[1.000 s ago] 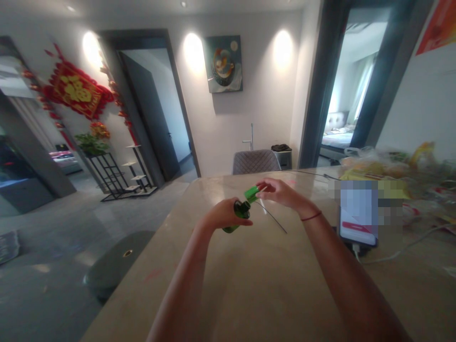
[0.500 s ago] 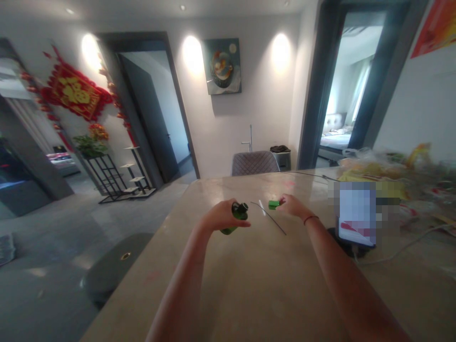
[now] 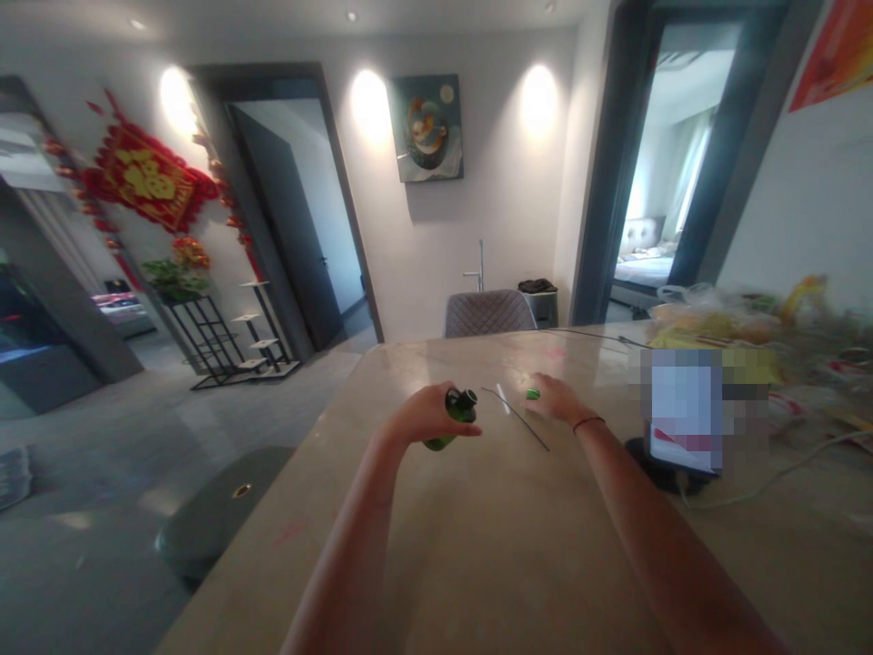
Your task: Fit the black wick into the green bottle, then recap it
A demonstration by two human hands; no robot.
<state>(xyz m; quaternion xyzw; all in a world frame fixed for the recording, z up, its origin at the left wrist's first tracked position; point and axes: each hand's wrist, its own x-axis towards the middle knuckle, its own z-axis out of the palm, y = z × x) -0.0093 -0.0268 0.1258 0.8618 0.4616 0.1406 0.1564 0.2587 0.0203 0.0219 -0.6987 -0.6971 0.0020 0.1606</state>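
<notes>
My left hand (image 3: 426, 414) is wrapped around a dark green bottle (image 3: 442, 442), which is tilted, its black open neck pointing up and to the right. Between the thumb and fingers of my right hand (image 3: 556, 398) is a small shiny green piece (image 3: 533, 394), partly covered by the hand and too small to name exactly. On the tabletop between my hands lie a thin dark stick (image 3: 525, 426) and a short white strip (image 3: 503, 398), close together and crossing near the strip.
The beige table (image 3: 470, 546) spans the foreground. A phone on a stand (image 3: 686, 409) with a white cable (image 3: 764, 487) is at the right. Plastic bags (image 3: 723, 318) pile up behind it. A grey chair (image 3: 489, 314) stands across the table, a green stool (image 3: 211, 509) at the left.
My right hand has shifted forward over the green piece, covering more of it, and the piece sits slightly farther right. My left hand and the bottle stay almost the same.
</notes>
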